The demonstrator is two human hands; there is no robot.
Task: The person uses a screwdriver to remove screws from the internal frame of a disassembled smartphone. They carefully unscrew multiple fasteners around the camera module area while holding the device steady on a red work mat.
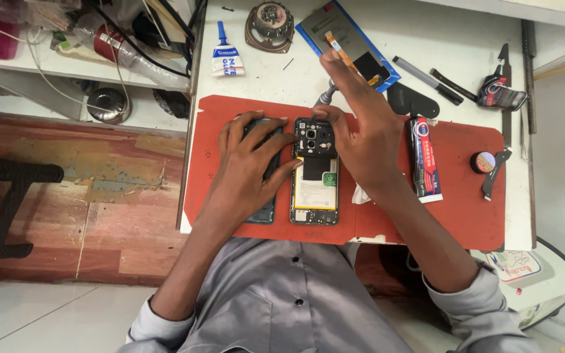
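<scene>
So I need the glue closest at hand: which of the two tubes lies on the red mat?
The long dark tube with the red label, lying just beside the right hand. The small white tube with the blue cap lies on the bare white table, beyond the mat.

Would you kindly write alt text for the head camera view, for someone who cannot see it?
Two bare hands work on an opened phone lying on a red mat: the left hand steadies its edge, the right hand holds a metal tool at its top. A glue tube lies beside it.

One opened phone (pixel 314 171) — two glue tubes (pixel 426 160).
</scene>
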